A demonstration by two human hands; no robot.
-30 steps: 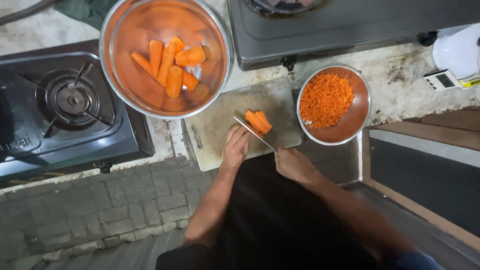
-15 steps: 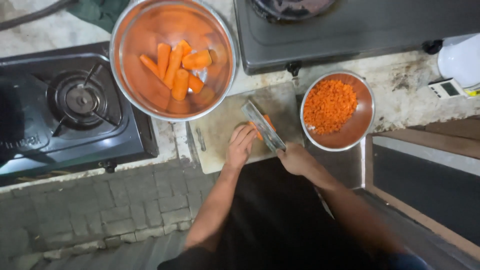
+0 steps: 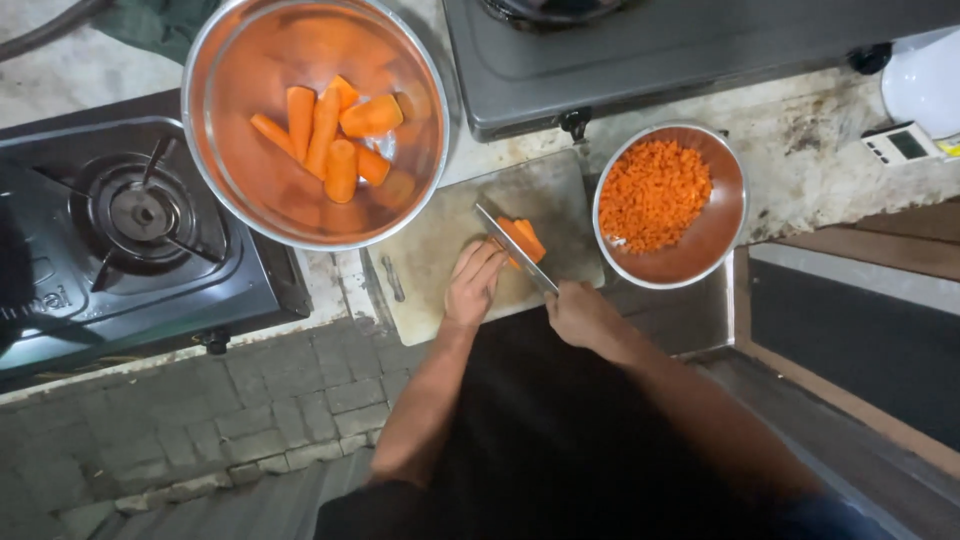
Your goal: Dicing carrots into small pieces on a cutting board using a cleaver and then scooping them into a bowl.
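Slicing carrot on the cutting board (image 3: pixel 440 250).
Our right hand (image 3: pixel 585 318) closes its grip on the knife (image 3: pixel 515 247); our left hand (image 3: pixel 472 285), fingers curled, pins carrot pieces (image 3: pixel 522 238) at 12 o'clock; next cut needs fingertips back.

Stained stone counter (image 3: pixel 800 170), cutting board (image 3: pixel 440 260), two steel bowls, two gas stoves, small timer (image 3: pixel 905 143)

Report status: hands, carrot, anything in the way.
Left hand pinning carrot piece on cutting board. Right hand gripping knife, blade on the carrot. Nothing in the way; bowls sit clear of board.
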